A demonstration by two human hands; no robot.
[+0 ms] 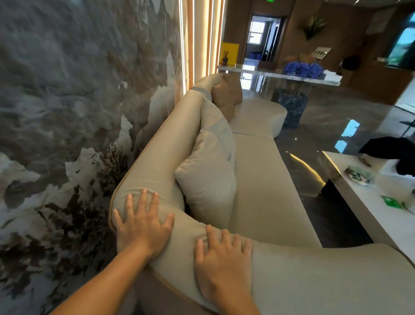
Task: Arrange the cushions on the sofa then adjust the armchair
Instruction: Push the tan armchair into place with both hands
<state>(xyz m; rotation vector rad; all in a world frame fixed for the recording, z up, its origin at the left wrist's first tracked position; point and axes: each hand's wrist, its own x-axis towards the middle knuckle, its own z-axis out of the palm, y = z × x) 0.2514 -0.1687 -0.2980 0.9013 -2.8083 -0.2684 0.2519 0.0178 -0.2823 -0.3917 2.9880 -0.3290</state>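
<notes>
Hands first: I am resting my left hand (pixel 143 224) flat, fingers spread, on the rounded corner of the sofa (pixel 265 179) where arm meets backrest, and my right hand (pixel 222 258) is lying palm down on the arm just beside it, fingers slightly curled. Neither is gripping anything; both are open and pressing on upholstery.

I am judging that the cushion step is still in hand. Just beyond my hands a pale cushion (pixel 211 170) is leaning upright against the backrest, its lower corner poking out toward the seat. Farther along, a tan cushion (pixel 226 94) is sitting at the far end, near where the seat curves away. No armchair is showing from here, so that part is still waiting.

Next I am expecting to reach forward over the arm, take the pale cushion by its edge and square it against the back, then work toward the tan one.

To my right a white table (pixel 359 202) is carrying small green items (pixel 390 203); any printing on them is too blurred to read. Far off, a green sign (pixel 270 1) above the doorway and a placard (pixel 322 52) on the wall are also unreadable.
</notes>
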